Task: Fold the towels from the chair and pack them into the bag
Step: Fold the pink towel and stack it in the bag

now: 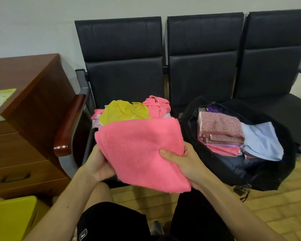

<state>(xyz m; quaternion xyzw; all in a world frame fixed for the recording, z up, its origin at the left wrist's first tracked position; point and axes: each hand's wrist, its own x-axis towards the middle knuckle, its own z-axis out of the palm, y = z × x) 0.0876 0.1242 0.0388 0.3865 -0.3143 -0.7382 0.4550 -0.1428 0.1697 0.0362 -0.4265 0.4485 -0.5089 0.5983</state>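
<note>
Both hands' fingers clamp folded pink towel: left hand at 9 o'clock, right hand at 3. Chair pile at 12. Open black bag at 2-3 holds folded towel stack.

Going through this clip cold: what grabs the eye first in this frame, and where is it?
The folded pink towel dominates the centre, held on either side by the left hand and right hand. Behind it, a loose heap of yellow and pink towels sits on the leftmost black chair seat. To the right, an open black bag on the middle seat already holds a stack of folded towels.
</note>
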